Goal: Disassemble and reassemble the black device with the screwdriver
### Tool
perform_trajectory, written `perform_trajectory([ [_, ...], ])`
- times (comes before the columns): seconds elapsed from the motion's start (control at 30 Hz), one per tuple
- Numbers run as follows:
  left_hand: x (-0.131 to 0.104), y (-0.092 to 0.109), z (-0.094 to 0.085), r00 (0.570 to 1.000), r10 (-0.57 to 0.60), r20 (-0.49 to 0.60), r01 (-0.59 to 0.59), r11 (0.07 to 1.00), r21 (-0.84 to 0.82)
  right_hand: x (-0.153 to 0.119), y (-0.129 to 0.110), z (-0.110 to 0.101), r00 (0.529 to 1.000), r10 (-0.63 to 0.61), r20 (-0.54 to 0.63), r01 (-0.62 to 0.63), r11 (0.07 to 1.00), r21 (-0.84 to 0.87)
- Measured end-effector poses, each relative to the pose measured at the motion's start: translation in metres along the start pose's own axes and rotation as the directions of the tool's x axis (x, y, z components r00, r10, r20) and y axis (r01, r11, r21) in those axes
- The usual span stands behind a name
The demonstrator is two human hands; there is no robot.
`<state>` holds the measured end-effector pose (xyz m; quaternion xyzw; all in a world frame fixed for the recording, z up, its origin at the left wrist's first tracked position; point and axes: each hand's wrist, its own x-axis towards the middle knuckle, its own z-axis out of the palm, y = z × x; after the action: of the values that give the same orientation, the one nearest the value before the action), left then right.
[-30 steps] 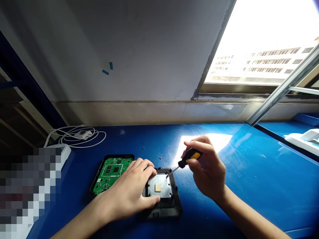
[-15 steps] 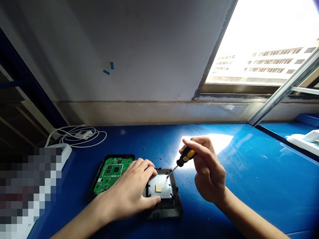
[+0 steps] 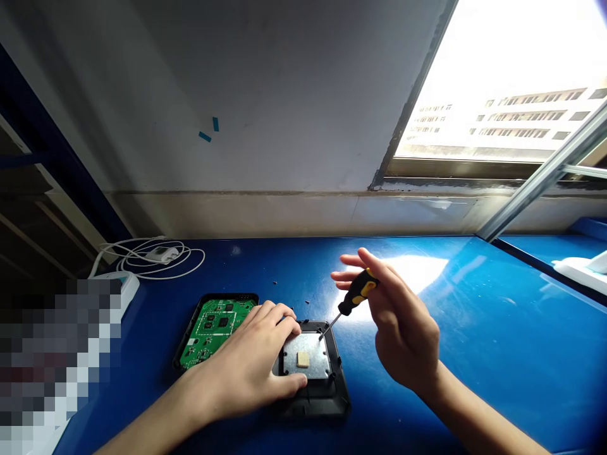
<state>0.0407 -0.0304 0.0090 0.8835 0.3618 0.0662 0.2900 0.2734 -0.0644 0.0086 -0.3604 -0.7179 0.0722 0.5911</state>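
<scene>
A black plastic cover (image 3: 327, 401) lies on the blue table, with a silver metal plate (image 3: 313, 351) inside it and a small beige pad (image 3: 302, 359) on the plate. My left hand (image 3: 253, 363) grips the cover's left side, thumb and fingers pressing at the plate's edge. A black and yellow screwdriver (image 3: 360, 291) slants down, its tip at the plate's upper right corner. Its handle rests between the thumb and palm of my right hand (image 3: 403, 328), whose fingers are partly stretched out. A green circuit board (image 3: 220, 325) in a black housing sits left of the cover, partly behind my left hand.
A white cable with an adapter (image 3: 164, 254) is coiled at the back left, near a white power strip (image 3: 128, 287). Small screws (image 3: 307, 302) lie behind the cover. Metal posts and a window stand at the right.
The fingers of my right hand have spread from around the screwdriver handle, and that hand has shifted slightly right. My left hand keeps its hold on the cover.
</scene>
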Motion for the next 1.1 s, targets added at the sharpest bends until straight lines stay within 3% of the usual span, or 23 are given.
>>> perform_trajectory([
  [0.23, 0.0008, 0.0021, -0.0017, 1.0, 0.002, 0.004, -0.002, 1.0, 0.013, 0.0011, 0.002, -0.0021, 0.993, -0.118, -0.022, 0.116, 0.99, -0.08],
  [0.43, -0.0003, 0.001, -0.0017, 1.0, -0.013, 0.012, 0.013, 1.0, 0.011, -0.002, -0.001, 0.0008, 0.998, -0.024, 0.055, 0.024, 1.0, 0.001],
  [0.73, 0.0006, -0.0009, 0.0002, 1.0, 0.011, -0.007, -0.011, 1.0, 0.016, -0.0019, -0.0002, -0.0009, 0.995, -0.103, 0.004, 0.103, 0.994, -0.022],
  [0.9, 0.0007, -0.0002, 0.0, 1.0, -0.001, 0.001, 0.001, 1.0, 0.015, -0.0002, -0.0037, 0.0023, 0.997, -0.014, 0.074, 0.006, 0.995, 0.104],
  [1.1, 0.0, -0.0001, 0.0003, 1.0, 0.004, -0.003, -0.004, 0.999, 0.036, -0.0003, 0.003, 0.0059, 0.999, -0.053, -0.002, 0.053, 0.998, 0.033],
])
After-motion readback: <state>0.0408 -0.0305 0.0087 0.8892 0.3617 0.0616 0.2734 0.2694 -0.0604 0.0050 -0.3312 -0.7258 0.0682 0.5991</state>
